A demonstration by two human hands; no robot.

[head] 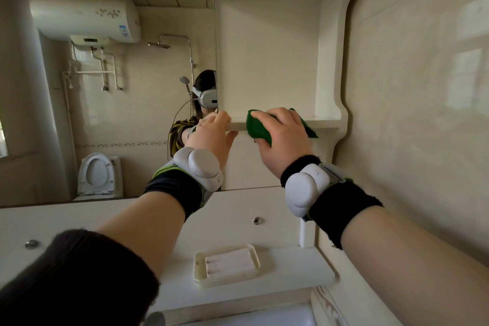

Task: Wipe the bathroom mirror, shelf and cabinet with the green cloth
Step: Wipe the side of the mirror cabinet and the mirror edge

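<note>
The right hand (284,140) clutches the green cloth (258,128) on the shelf (326,124); left hand (210,135) fingers pinch its edge.

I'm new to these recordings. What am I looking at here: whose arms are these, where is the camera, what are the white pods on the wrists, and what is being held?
There is no machine here: a person works with bare hands, and the only camera sits on their head, looking along both arms. You can see the headset reflected in the mirror. White pods are strapped to both wrists; the picture does not show what they do. The right hand grips a green cloth against the front edge of the shelf. The left hand holds the same edge, next to the mirror. Below, a soap dish lies on the lower ledge.
</note>
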